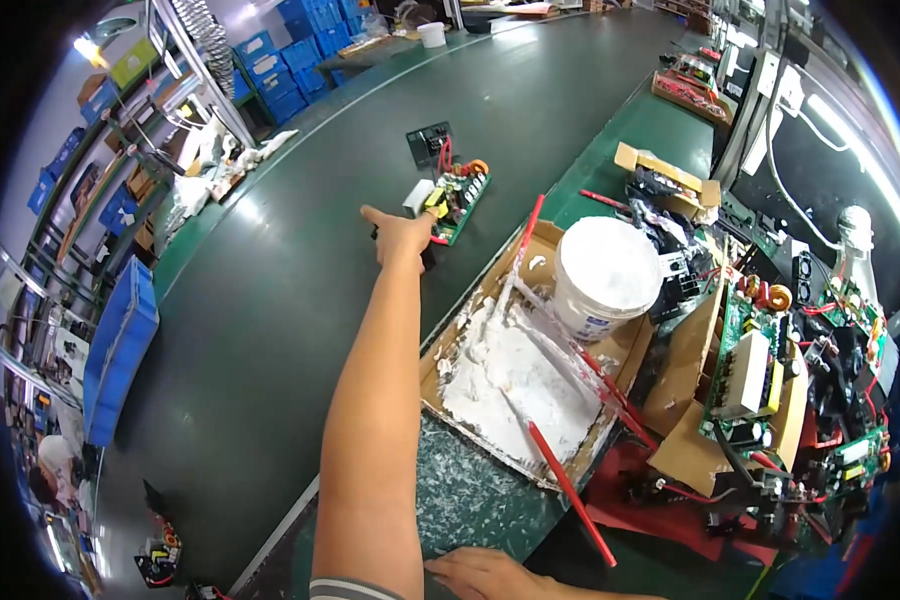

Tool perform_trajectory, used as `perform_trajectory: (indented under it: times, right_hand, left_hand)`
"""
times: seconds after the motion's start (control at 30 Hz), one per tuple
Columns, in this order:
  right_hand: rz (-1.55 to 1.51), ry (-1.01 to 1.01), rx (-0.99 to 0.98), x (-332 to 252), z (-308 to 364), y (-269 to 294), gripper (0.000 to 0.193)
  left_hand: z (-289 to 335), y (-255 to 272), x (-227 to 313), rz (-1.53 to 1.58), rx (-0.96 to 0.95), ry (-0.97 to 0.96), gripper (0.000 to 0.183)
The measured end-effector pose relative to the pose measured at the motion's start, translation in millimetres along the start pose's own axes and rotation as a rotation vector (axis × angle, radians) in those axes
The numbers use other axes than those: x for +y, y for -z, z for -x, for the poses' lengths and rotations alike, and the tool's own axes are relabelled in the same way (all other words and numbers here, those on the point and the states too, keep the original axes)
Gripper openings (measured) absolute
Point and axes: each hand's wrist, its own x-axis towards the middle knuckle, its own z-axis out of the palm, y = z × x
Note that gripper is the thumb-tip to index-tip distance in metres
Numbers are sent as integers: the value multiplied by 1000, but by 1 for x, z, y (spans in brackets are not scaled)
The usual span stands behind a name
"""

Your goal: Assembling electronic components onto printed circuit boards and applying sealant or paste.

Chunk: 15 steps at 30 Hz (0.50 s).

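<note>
My bench is edged by a wide dark green conveyor belt (270, 300) curving across the room. Beyond the belt's far end stand stacked blue crates (305, 20); along its left side, a metal shelving rack (185, 60) and a blue bin (120, 350). Right of the belt, a bright lamp strip (860, 160) glares.

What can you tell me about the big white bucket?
The white bucket is round, looks like plastic and stands upright with no lid. It is filled nearly to the rim with thick white paste. A label shows low on its side. It sits at the far right end of a shallow cardboard tray smeared with the same white paste, on the green workbench. A red-handled stick lies across the tray in front of it. Neither hand touches it: the left hand reaches toward a green circuit board on the dark belt.
</note>
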Motion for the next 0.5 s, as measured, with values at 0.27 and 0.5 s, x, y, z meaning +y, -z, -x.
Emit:
perform_trajectory:
  times: [0.27, 0.5]
  right_hand:
    - [-43, -7, 1, -7, -7, 13, 33]
    - [-149, -164, -68, 4, 1, 4, 31]
  left_hand:
    - [-49, 18, -45, 520, -103, -252, 78]
    - [-21, 37, -44, 157, -99, -137, 72]
